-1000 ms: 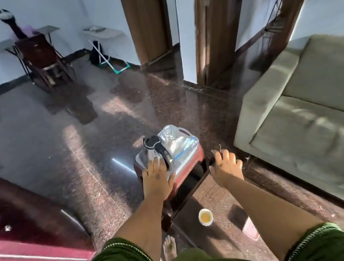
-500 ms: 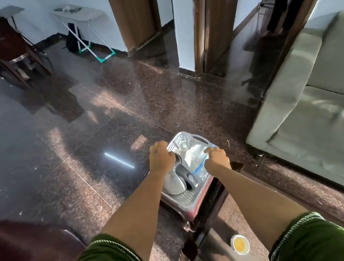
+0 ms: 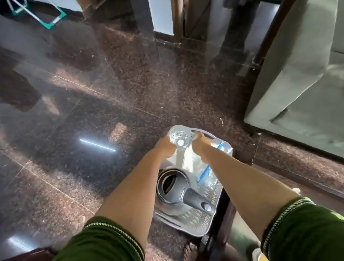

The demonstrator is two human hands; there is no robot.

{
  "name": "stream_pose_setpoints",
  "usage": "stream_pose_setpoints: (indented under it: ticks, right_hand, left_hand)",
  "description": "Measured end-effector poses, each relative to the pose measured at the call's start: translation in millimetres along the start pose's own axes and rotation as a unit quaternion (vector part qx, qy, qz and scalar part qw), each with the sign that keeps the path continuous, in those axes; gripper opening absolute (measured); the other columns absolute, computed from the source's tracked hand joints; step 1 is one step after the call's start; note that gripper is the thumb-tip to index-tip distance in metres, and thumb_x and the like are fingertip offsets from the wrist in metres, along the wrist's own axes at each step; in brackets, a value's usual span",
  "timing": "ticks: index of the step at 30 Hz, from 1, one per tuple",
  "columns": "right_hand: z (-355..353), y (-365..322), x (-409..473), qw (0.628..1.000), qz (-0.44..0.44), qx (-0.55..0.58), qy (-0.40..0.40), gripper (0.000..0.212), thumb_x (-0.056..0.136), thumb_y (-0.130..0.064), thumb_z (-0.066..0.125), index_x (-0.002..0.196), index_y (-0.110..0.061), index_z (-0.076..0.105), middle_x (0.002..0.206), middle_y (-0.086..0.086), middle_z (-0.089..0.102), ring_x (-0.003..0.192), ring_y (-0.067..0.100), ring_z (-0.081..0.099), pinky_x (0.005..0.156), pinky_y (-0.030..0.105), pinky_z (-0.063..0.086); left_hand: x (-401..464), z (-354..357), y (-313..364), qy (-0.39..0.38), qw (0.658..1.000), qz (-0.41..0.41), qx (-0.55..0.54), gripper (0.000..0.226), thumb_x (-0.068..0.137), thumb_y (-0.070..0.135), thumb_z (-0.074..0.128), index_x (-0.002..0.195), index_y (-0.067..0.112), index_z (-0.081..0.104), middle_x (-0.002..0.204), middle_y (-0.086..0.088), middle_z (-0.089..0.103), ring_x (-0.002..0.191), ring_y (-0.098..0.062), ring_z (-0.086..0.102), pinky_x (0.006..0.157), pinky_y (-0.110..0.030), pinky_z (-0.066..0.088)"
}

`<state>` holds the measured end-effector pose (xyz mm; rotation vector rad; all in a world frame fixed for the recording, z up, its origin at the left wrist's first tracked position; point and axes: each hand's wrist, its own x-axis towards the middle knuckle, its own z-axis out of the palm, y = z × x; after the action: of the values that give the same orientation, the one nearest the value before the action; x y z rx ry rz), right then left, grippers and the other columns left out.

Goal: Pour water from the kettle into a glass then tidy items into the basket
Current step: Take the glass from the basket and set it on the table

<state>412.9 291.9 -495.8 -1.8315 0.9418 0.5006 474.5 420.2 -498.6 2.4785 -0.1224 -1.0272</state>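
Note:
A pale perforated basket [image 3: 196, 225] sits low in the middle of the view. In it lies a steel kettle [image 3: 176, 190] with a black lid and handle, beside a clear plastic bag [image 3: 200, 167] with a blue strip. A clear glass [image 3: 178, 138] stands upright at the basket's far end. My left hand [image 3: 165, 146] is closed on the far left rim, touching the glass. My right hand [image 3: 201, 142] curls over the far handle, just right of the glass. My forearms hide the basket's side walls.
A grey-green sofa [image 3: 305, 76] fills the right side. A dark low table edge [image 3: 226, 214] runs under the basket's right side, and a cup of yellow liquid [image 3: 262, 260] sits at the bottom right. My bare foot [image 3: 191, 255] is below the basket. Polished granite floor spreads left.
Both hands slid from the basket's sides to its far end by the glass. The view has tipped down and forward, so the basket looks closer and the kettle's top shows.

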Motion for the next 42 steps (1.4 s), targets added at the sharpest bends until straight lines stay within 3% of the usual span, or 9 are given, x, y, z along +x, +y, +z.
stream_pose_setpoints:
  ticks: [6,8,11,15,22,26,31,36,42]
  right_hand:
    - [18.4,0.6,27.2,0.997,0.038,0.041,-0.047,0.075,0.090,0.002,0.031,0.151,-0.039,0.018,0.093,0.008,0.055,0.060,0.014,0.044,0.049,0.026,0.033]
    - [23.6,-4.3,28.5,0.996,0.049,0.066,-0.047,0.076,0.090,0.003,0.028,0.150,-0.042,0.016,0.088,0.007,0.056,0.069,0.018,0.053,0.058,0.027,0.043]
    - [27.6,-9.7,24.3,0.990,0.063,0.121,-0.043,0.073,0.093,0.003,0.027,0.150,-0.042,0.020,0.111,0.009,0.057,0.102,0.026,0.062,0.087,0.035,0.052]
    - [23.8,-16.4,4.0,0.987,0.060,0.146,-0.026,0.072,0.092,0.002,0.026,0.149,-0.041,0.025,0.114,0.006,0.061,0.063,0.013,0.048,0.057,0.028,0.041]
    - [-6.7,-10.6,-46.8,0.945,0.024,0.326,0.019,0.068,0.089,0.004,0.031,0.146,-0.033,0.036,0.093,0.000,0.060,0.089,0.021,0.054,0.096,0.045,0.049]
    - [-47.9,7.2,-94.0,0.943,0.003,0.329,0.044,0.060,0.089,-0.006,0.040,0.144,-0.030,0.040,0.087,-0.003,0.054,0.077,0.017,0.051,0.087,0.037,0.051]
    - [-97.9,78.1,-146.9,0.965,0.011,0.232,0.121,0.057,0.088,-0.030,0.040,0.144,-0.037,0.036,0.134,0.014,0.047,0.107,0.034,0.057,0.091,0.043,0.051]
    - [-152.3,194.4,-190.4,0.944,0.054,0.233,0.228,0.049,0.094,-0.031,0.041,0.142,-0.031,0.040,0.135,0.018,0.045,0.117,0.038,0.050,0.103,0.047,0.041]
    - [-209.6,347.0,-245.1,0.907,0.132,0.293,0.273,0.043,0.087,-0.035,0.042,0.129,-0.039,0.048,0.126,0.012,0.054,0.107,0.034,0.057,0.095,0.047,0.049]
  left_hand:
    - [20.2,3.3,1.9,0.014,0.999,0.003,-0.032,0.059,0.085,0.017,0.053,0.142,0.014,0.038,0.136,-0.010,0.052,0.120,-0.029,0.052,0.091,-0.034,0.044]
    - [26.1,6.0,-0.3,0.018,0.999,0.007,-0.044,0.056,0.081,0.019,0.053,0.136,0.018,0.045,0.128,-0.008,0.058,0.112,-0.028,0.057,0.087,-0.035,0.048]
    - [31.6,6.7,-5.9,0.016,0.998,-0.003,-0.058,0.053,0.078,0.019,0.054,0.131,0.018,0.049,0.123,-0.007,0.061,0.104,-0.027,0.059,0.075,-0.034,0.049]
    - [-6.1,-10.2,9.0,0.032,0.992,0.027,-0.118,0.039,0.079,0.007,0.056,0.118,0.015,0.059,0.106,-0.007,0.064,0.096,-0.024,0.060,0.080,-0.035,0.049]
    - [-64.0,-13.9,50.3,0.115,0.985,0.038,-0.122,0.046,0.082,0.001,0.054,0.126,0.013,0.056,0.113,-0.005,0.063,0.102,-0.026,0.059,0.081,-0.031,0.046]
    - [-106.2,13.7,84.2,0.138,0.984,0.048,-0.100,0.039,0.081,0.017,0.055,0.118,0.015,0.062,0.112,-0.010,0.068,0.103,-0.031,0.063,0.083,-0.034,0.049]
    - [-164.0,88.4,128.9,0.107,0.990,0.080,-0.044,0.039,0.087,0.021,0.052,0.125,0.012,0.055,0.116,-0.014,0.065,0.107,-0.036,0.060,0.078,-0.036,0.045]
    - [-222.0,196.6,174.9,0.045,0.987,0.154,0.015,0.034,0.088,0.024,0.052,0.119,0.013,0.057,0.116,-0.015,0.066,0.105,-0.036,0.060,0.077,-0.034,0.044]
    - [-287.5,344.6,214.2,-0.081,0.983,0.162,-0.003,0.033,0.079,0.031,0.049,0.109,0.025,0.062,0.097,-0.003,0.069,0.087,-0.028,0.065,0.073,-0.033,0.052]
